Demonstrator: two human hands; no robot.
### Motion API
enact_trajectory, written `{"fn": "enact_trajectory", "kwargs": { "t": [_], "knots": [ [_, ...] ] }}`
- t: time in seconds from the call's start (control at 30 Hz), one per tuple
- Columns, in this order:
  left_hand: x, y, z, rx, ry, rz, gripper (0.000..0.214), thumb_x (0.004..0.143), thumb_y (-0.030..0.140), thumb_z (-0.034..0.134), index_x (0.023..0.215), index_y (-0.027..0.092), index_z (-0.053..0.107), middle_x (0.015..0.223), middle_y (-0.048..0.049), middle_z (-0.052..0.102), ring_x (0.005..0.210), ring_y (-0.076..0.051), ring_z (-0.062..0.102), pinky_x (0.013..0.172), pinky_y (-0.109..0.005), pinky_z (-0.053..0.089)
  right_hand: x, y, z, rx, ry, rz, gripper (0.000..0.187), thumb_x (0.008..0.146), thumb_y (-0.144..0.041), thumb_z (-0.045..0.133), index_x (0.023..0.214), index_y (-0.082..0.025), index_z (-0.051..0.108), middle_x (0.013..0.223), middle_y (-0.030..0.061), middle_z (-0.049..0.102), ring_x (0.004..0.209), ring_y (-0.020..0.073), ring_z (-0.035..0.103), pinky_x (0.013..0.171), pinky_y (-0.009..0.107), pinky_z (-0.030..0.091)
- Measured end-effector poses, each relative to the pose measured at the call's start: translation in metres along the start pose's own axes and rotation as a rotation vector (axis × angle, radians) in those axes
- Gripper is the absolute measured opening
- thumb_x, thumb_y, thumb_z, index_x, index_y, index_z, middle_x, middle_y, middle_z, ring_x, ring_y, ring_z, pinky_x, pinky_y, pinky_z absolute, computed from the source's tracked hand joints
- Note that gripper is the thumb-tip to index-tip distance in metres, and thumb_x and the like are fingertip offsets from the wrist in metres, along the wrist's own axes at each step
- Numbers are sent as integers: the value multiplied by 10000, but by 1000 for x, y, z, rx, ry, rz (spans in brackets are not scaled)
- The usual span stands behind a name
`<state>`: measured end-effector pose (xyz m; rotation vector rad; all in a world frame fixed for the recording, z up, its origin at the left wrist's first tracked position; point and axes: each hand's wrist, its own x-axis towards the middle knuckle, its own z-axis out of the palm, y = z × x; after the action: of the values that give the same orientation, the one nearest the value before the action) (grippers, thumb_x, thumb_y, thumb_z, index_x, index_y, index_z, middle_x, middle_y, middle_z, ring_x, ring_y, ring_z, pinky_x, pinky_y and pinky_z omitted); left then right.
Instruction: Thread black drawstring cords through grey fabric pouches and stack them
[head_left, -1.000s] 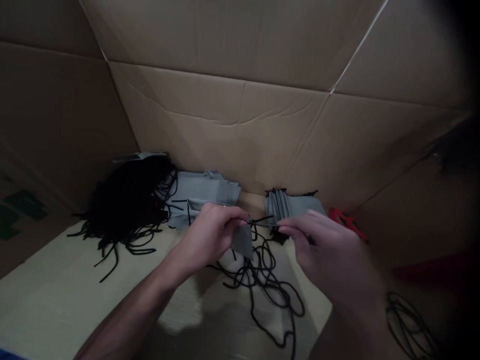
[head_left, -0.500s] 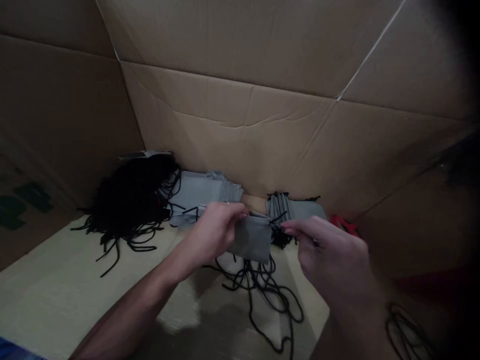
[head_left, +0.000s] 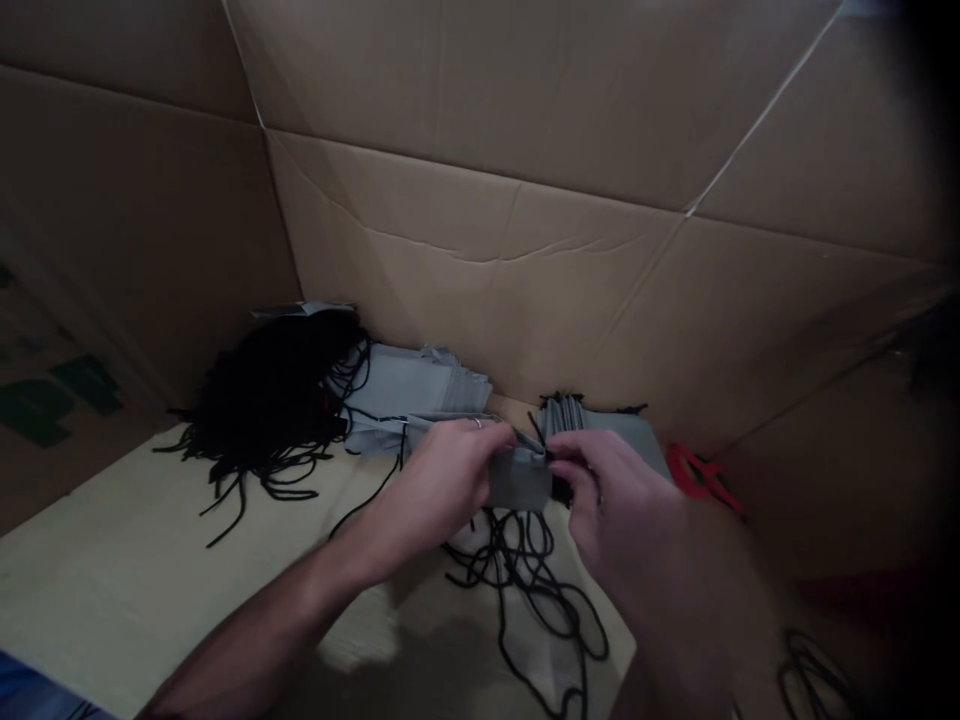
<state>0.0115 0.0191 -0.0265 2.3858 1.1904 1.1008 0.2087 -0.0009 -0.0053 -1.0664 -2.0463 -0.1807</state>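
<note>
Fingers: your left hand (head_left: 442, 490) is closed, pinching the top edge of a small grey fabric drawstring pouch (head_left: 519, 480). The curled fingers (head_left: 577, 452) of your right hand (head_left: 626, 510) are closed on the pouch's right corner, where short black cord ends stick out.

Held item: the pouch sits between your hands, in the air above the cardboard base (head_left: 112, 540), just on the near side of the grey stacks.

Why held so: pinching from both sides keeps the top edge stretched out flat, with the cord ends right at your right fingertips.

Far left: a dense heap of black cords (head_left: 270, 400) lies against the corrugated cardboard wall (head_left: 465, 250), with a stack of flat grey fabric pouches (head_left: 412, 385) just to its right.

Far centre: a second stack of grey pouches (head_left: 604, 428) stands on edge just beyond your right hand, with black cord ends at its top.

Near: a loose tangle of black cord (head_left: 525, 590) spreads below your hands.

Right: a red plastic object (head_left: 697, 475) lies by the wall, partly in shadow; it could be a scissor handle, but you cannot tell.

Hidden: your right fingers cover the spot where the cord meets the pouch, so its threading is hard to make out. The far right falls into darkness.
</note>
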Motion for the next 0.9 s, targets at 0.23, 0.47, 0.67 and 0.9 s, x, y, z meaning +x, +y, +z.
{"fn": "enact_trajectory", "kwargs": {
  "t": [0.23,0.47,0.67,0.9],
  "knots": [
    [0,7,-4,-13,1,28,227,1003,69,530,1040,168,731,922,-67,768,831,-211,720,748,-320,547,-2,-1,-30,154,-136,131,163,1046,-235,583,1167,-237,692,1030,58,775,877,208,762,788,323,628],
    [-6,25,-12,-392,-112,343,325,1012,247,713,704,165,651,644,-20,649,688,-153,614,647,-258,482,-8,38,-34,330,119,480,414,1008,-607,652,1248,-276,718,1276,116,784,1098,266,770,892,395,630],
    [-15,31,-5,-503,-217,265,161,937,263,829,889,181,699,707,28,594,644,-109,556,621,-242,455,2,28,-13,867,-24,496,376,932,-470,820,1234,-269,722,952,31,801,853,174,759,735,266,617],
    [-8,30,-8,-323,88,104,316,1033,172,657,1342,237,646,1229,-85,707,1088,-200,653,827,-300,567,4,1,-12,902,82,413,160,887,-229,865,986,-261,744,922,-18,781,839,129,735,740,217,582]
  ]
}}
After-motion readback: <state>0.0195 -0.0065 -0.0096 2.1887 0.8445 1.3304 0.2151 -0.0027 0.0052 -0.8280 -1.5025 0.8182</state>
